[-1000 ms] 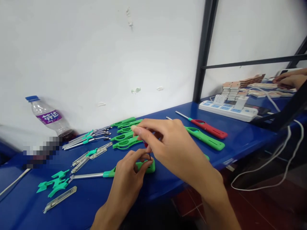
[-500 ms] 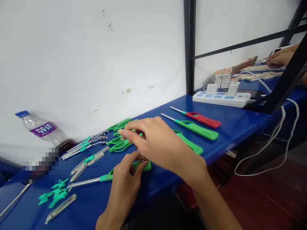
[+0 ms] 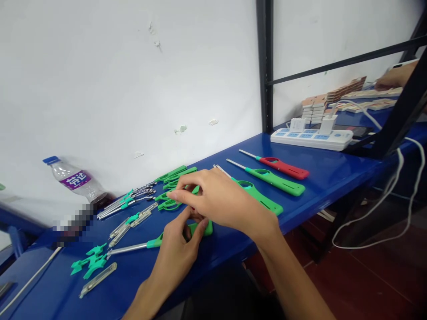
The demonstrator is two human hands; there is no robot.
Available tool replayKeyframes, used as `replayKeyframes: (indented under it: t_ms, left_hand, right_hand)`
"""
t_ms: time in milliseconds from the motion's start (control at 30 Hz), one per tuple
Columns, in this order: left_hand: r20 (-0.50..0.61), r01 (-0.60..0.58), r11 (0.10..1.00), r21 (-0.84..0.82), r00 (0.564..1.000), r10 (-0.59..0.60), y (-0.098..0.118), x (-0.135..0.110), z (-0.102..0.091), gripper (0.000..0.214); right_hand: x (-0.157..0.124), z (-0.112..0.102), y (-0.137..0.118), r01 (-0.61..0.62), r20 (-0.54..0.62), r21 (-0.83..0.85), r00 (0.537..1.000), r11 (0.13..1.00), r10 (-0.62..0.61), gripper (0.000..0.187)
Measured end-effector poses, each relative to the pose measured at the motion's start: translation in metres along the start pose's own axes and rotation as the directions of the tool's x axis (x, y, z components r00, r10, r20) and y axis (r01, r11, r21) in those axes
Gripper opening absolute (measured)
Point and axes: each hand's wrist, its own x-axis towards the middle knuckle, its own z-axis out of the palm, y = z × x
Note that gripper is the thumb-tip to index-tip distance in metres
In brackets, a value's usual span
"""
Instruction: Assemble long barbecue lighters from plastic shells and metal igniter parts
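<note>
My left hand (image 3: 182, 240) is closed round the handle of a green gas lighter (image 3: 208, 228), which lies along the table with its silver tube (image 3: 128, 249) pointing left. My right hand (image 3: 222, 198) arches over that handle, its fingers bent and its thumb and forefinger drawn together; whatever they pinch is too small or hidden to name. Green handle shells (image 3: 171, 173) lie just behind the hands. To the left are silver tubes with wires (image 3: 125, 203), clear fuel tanks (image 3: 120, 232) and teal plastic pieces (image 3: 91, 260).
Right of my hands lie a green lighter (image 3: 275, 180) and a red lighter (image 3: 283, 168). A power strip (image 3: 312, 139) stands by a black post (image 3: 267, 66). A bottle (image 3: 78, 180) leans on the wall. Beyond the frame, another person's hand (image 3: 395, 78) is near stacked blocks (image 3: 313, 109).
The view has shifted slightly, so the things on the left appear further right. My right thumb and forefinger have dipped a little; my left hand keeps its hold on the lighter.
</note>
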Motion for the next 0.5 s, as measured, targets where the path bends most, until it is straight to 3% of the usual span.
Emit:
replayKeyframes:
  t_ms: [233,400,500]
  left_hand:
    - [0.069,-0.137,0.990,-0.026,0.988,0.139,-0.024,0.015,-0.004,0.021]
    - [0.049,-0.213,0.972,-0.094,0.975,0.219,-0.025,0.017,-0.002,0.015]
    - [0.059,-0.227,0.963,-0.141,0.970,0.238,-0.025,0.015,-0.002,0.016]
  right_hand:
    - [-0.005,0.002,-0.005,0.023,-0.042,-0.068,0.999,0.997,-0.026,0.034]
    - [-0.010,-0.004,-0.004,0.108,-0.034,-0.065,0.993,0.992,-0.110,0.024]
    - [-0.008,-0.006,0.000,0.074,-0.039,-0.102,0.996,0.992,-0.078,0.024]
